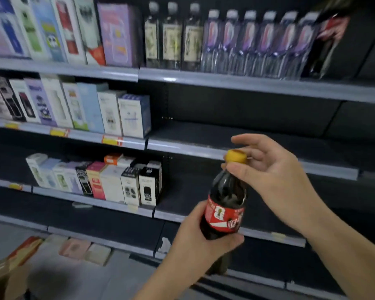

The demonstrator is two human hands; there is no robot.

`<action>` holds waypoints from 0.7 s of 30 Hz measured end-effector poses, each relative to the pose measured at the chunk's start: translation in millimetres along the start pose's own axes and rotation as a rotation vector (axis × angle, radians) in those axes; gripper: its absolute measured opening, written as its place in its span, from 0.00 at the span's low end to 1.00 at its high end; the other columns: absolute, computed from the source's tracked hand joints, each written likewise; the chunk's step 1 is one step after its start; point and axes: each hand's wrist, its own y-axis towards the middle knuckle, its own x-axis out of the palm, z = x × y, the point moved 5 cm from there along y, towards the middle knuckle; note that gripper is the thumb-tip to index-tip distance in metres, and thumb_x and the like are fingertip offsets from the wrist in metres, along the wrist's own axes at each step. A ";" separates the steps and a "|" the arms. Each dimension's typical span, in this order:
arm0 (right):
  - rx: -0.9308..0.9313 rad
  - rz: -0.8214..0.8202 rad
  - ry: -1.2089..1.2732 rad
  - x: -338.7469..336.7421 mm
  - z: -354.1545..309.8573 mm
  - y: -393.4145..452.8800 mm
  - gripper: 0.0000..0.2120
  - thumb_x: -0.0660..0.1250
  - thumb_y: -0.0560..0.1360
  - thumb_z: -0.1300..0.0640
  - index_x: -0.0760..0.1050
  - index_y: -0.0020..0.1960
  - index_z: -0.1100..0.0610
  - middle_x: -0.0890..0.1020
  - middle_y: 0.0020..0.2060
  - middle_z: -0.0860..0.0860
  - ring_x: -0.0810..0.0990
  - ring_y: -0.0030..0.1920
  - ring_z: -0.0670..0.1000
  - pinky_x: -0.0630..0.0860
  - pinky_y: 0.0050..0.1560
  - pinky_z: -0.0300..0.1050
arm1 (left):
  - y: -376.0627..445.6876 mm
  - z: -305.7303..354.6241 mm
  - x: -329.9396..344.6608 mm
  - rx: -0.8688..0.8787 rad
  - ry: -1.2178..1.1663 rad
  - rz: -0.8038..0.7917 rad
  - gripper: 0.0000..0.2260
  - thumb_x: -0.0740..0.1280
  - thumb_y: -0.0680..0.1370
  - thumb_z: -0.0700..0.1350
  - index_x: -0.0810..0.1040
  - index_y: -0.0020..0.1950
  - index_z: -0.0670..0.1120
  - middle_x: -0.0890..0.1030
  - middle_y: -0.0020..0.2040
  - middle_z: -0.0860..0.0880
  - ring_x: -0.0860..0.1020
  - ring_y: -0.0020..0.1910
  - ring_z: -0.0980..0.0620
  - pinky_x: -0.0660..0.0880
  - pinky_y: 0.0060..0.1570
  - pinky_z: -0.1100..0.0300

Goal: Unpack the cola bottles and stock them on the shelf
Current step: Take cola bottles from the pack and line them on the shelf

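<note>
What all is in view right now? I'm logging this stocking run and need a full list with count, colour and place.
cola bottle: one, dark with red label and yellow cap, held upright in front of the bare right-hand shelves
clear bottles: about six, purple labels, top shelf right
dark bottles: three, pale labels, top shelf centre
boxed goods: many, white, blue, purple, pink and black, three shelf levels at left
price tags: a few, yellow, on the left shelf edges
cardboard box: one, brown, bottom left corner
left hand: grip around the bottle's lower body
right hand: fingers at the cap
</note>
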 end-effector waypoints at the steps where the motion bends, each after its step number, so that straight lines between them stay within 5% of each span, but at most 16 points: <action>1: -0.034 0.015 0.001 -11.0 -18.2 7.2 0.19 0.75 0.75 0.60 0.77 0.62 0.45 0.87 0.51 0.47 0.87 0.52 0.46 0.83 0.54 0.40 | 1.9 24.8 2.3 0.030 0.012 -0.011 0.21 0.80 0.70 0.45 0.78 0.58 0.61 0.85 0.51 0.64 0.83 0.50 0.66 0.77 0.48 0.71; 7: -0.172 0.132 -0.027 -64.4 -87.0 41.9 0.19 0.79 0.72 0.55 0.79 0.60 0.45 0.83 0.46 0.55 0.86 0.45 0.48 0.84 0.50 0.43 | 16.1 133.3 20.0 0.201 0.112 0.029 0.16 0.78 0.72 0.50 0.79 0.56 0.62 0.85 0.51 0.63 0.82 0.49 0.67 0.75 0.48 0.67; 15: -0.306 0.244 -0.158 -136.8 -123.2 92.8 0.19 0.77 0.73 0.47 0.75 0.61 0.44 0.82 0.42 0.47 0.84 0.43 0.45 0.84 0.45 0.38 | 61.9 223.2 60.6 0.377 0.272 0.102 0.15 0.78 0.71 0.54 0.80 0.55 0.59 0.85 0.47 0.61 0.83 0.46 0.64 0.78 0.41 0.71; 21: -0.261 0.200 -0.245 -208.8 -119.7 124.1 0.28 0.74 0.73 0.39 0.70 0.69 0.43 0.81 0.51 0.39 0.83 0.48 0.41 0.80 0.48 0.36 | 119.3 276.3 100.8 0.435 0.212 0.143 0.09 0.79 0.71 0.51 0.85 0.48 0.52 0.87 0.42 0.52 0.85 0.41 0.56 0.78 0.39 0.68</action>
